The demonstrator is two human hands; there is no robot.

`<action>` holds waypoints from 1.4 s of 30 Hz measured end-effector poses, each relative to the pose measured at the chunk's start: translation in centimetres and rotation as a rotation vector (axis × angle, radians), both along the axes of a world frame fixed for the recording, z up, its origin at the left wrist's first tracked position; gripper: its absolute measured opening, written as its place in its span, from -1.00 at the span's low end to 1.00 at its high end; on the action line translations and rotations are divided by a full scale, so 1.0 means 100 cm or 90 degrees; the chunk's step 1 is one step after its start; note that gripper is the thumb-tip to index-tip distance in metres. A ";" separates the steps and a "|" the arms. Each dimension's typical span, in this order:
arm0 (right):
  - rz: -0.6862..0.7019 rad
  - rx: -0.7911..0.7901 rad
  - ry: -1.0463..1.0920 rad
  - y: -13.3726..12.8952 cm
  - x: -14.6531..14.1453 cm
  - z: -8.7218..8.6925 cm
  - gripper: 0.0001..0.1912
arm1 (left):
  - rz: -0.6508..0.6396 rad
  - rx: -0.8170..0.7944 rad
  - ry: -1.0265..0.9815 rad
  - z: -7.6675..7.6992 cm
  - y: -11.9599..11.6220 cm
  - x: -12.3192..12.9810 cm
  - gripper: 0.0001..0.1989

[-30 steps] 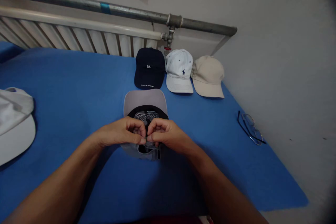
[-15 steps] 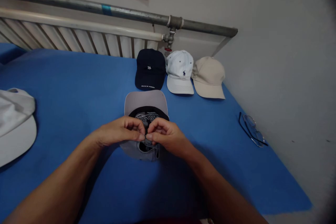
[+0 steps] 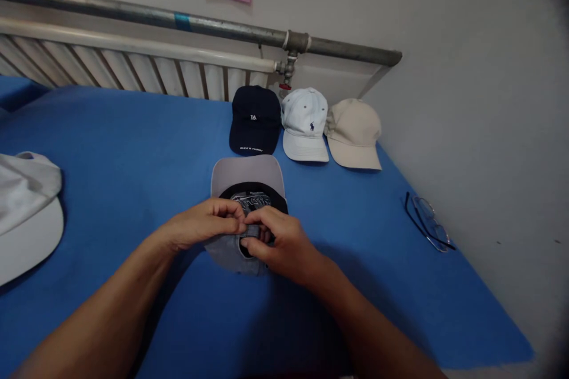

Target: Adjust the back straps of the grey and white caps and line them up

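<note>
A grey baseball cap [image 3: 247, 171] lies upside down on the blue surface, its brim pointing away from me and its dark inner band showing. At the cap's back opening, my left hand [image 3: 205, 225] pinches the left part of the adjusting strap [image 3: 252, 231] between thumb and forefinger. From the right, my right hand [image 3: 287, 246] curls around the same strap, thumb below and forefinger above, touching it near the left fingertips. The rest of its fingers are partly hidden behind the strap.
Behind the grey cap stand a navy cap [image 3: 255, 118], a pale blue cap [image 3: 304, 121] and a beige cap [image 3: 354, 130] in a row. A white cap [image 3: 31, 207] sits at the left edge. Glasses [image 3: 429, 222] lie near the right wall. A radiator [image 3: 146, 74] and pipe [image 3: 120, 12] run behind.
My right hand has shifted from a fingertip pinch beside the left one to a wider hold around the strap. The left hand keeps its pinch in nearly the same place.
</note>
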State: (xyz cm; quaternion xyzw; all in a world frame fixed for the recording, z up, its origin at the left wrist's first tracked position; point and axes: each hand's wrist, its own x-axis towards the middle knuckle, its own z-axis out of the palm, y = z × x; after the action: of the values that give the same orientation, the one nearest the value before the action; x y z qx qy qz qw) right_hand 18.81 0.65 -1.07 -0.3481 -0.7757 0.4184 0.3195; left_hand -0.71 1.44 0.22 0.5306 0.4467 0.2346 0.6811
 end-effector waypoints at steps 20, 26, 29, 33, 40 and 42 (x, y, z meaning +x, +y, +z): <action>-0.037 0.113 0.028 0.000 -0.001 -0.005 -0.77 | 0.030 0.045 -0.035 0.003 -0.003 0.000 -0.90; -0.028 0.173 0.027 0.000 -0.002 -0.005 -0.75 | 0.072 -0.013 -0.040 0.003 -0.004 0.006 -0.93; -0.036 0.171 0.019 0.000 -0.002 -0.005 -0.74 | 0.092 -0.022 -0.028 0.004 -0.004 0.007 -0.94; -0.060 0.162 0.009 0.001 -0.002 -0.004 -0.80 | 0.109 -0.029 -0.019 0.003 -0.003 0.002 -0.93; -0.058 0.156 0.010 0.001 -0.001 -0.004 -0.83 | 0.090 -0.048 0.016 0.005 -0.002 -0.005 -0.90; -0.061 0.159 0.012 0.001 -0.001 -0.004 -0.84 | 0.083 -0.050 0.016 0.006 -0.002 -0.007 -0.90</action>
State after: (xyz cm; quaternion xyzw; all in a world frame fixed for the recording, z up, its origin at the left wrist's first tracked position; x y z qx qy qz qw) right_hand 18.71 0.71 -1.43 -0.3384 -0.8011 0.3060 0.3874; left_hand -1.36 1.23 0.82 0.4763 0.4978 0.2540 0.6789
